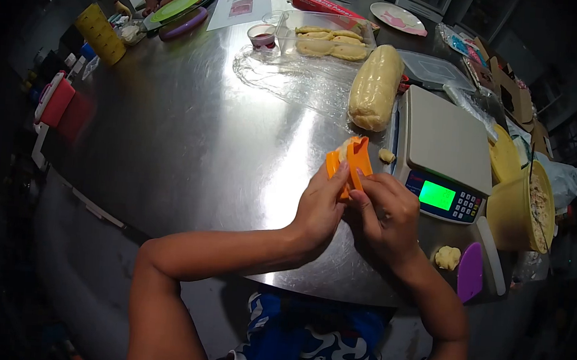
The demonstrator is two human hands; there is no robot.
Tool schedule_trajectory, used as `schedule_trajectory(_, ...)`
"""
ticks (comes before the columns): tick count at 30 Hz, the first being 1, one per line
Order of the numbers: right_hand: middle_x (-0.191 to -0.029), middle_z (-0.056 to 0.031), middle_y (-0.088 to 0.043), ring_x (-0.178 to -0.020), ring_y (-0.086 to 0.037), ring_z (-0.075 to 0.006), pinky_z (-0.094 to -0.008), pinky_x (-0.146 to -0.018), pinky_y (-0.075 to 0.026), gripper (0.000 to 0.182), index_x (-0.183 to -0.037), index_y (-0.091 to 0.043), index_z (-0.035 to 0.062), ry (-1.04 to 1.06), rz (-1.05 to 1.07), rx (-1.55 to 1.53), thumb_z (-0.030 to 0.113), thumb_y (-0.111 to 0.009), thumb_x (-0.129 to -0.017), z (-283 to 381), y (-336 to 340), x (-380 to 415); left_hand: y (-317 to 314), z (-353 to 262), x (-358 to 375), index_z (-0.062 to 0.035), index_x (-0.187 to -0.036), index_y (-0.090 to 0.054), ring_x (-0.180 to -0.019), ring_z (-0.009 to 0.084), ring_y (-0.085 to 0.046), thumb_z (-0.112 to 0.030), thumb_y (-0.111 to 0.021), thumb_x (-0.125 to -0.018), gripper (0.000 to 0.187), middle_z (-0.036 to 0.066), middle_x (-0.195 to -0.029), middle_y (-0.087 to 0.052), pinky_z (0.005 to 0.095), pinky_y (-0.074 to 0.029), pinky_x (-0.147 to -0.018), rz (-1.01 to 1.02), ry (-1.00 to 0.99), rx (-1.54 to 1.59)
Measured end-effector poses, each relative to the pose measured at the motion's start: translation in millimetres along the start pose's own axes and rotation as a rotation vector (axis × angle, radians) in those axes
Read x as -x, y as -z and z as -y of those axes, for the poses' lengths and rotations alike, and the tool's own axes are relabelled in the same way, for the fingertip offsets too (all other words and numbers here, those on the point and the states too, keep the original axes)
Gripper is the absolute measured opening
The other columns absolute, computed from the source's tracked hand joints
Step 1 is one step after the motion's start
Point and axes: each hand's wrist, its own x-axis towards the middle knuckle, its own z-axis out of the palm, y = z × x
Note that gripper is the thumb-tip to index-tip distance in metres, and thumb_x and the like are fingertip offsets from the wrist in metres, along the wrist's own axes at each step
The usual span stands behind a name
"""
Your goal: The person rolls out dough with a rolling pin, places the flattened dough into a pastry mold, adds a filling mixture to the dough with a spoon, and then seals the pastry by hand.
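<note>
Both my hands grip an orange plastic dumpling mould [360, 155] above the steel table, its two sides partly folded together. A bit of pale dough shows at its far edge. My left hand [320, 205] holds the left side, thumb pressed against it. The fingers of my right hand [390, 214] pinch the right side and lower part. Just beyond lies a plastic-wrapped log of dough [376, 89], with a small dough scrap [386, 156] nearer me. A dough lump [447, 258] and a purple scraper [470, 273] lie right of my right forearm.
A lit digital scale [447, 134] stands at right, beside a yellow bowl [508, 212] of filling. Farther back are a clear container [288, 36] of shaped dough pieces, cling film [275, 79] and a small cup [262, 36]. Another person's hand [151, 3] shows at far left.
</note>
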Motion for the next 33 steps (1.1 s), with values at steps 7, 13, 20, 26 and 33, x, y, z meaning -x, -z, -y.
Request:
schedule_trajectory(7, -0.087, -0.0185, -0.066, -0.076, -0.067, -0.0317, -0.0361, -0.068, -0.053, 0.025, -0.104, -0.069, -0.0049, -0.073, -0.119, -0.150, 0.006, -0.073, -0.081, 1.0, -5.2, 2.3, 2.4, 3.6, -8.3, -0.0048, -0.134, -0.044, -0.106, 0.0142, -0.057, -0.028, -0.036, -0.108, 0.035, 0.010, -0.118, -0.056, 0.0286, -0.048, -0.093, 0.049, -0.132, -0.121)
schedule_trajectory(13, -0.087, -0.0190, -0.067, -0.076, -0.068, -0.0316, -0.0352, -0.069, -0.053, 0.020, -0.101, -0.070, -0.0042, -0.005, -0.135, -0.085, 0.002, -0.072, -0.082, 4.9, -2.0, 0.2, 1.9, 0.4, -7.8, -0.0052, -0.132, -0.046, -0.097, 0.0102, -0.059, -0.025, -0.036, -0.108, 0.033, 0.007, -0.110, -0.057, 0.0244, -0.050, -0.084, 0.059, -0.185, -0.267)
schedule_trajectory(20, -0.086, -0.0177, -0.068, -0.072, -0.067, -0.0285, -0.0330, -0.066, -0.053, 0.010, -0.092, -0.068, -0.0044, 0.025, -0.141, -0.129, 0.001, -0.070, -0.084, -0.4, -3.1, 1.2, -1.7, 2.5, -8.5, -0.0021, -0.122, -0.051, -0.088, 0.0079, -0.058, -0.026, -0.039, -0.107, 0.030, 0.007, -0.101, -0.060, 0.0234, -0.049, -0.076, -0.034, -0.185, -0.260)
schedule_trajectory(26, -0.082, -0.0137, -0.065, -0.064, -0.063, -0.0198, -0.0278, -0.059, -0.049, 0.009, -0.086, -0.062, -0.0037, 0.028, -0.165, -0.135, 0.002, -0.070, -0.085, 6.1, -3.6, 1.2, 1.2, 0.2, -9.3, -0.0009, -0.116, -0.054, -0.085, 0.0083, -0.058, -0.027, -0.040, -0.107, 0.031, 0.006, -0.094, -0.060, 0.0245, -0.049, -0.075, 0.048, -0.256, -0.391)
schedule_trajectory(33, -0.074, -0.0119, -0.057, -0.061, -0.057, -0.0212, -0.0317, -0.058, -0.045, 0.014, -0.083, -0.054, -0.0023, -0.100, -0.031, -0.080, 0.004, -0.062, -0.092, 4.5, 5.8, 1.5, 1.3, -1.2, -7.4, -0.0001, -0.119, -0.052, -0.076, 0.0059, -0.056, -0.026, -0.038, -0.107, 0.031, 0.003, -0.090, -0.059, 0.0212, -0.048, -0.066, 0.092, -0.301, -0.534)
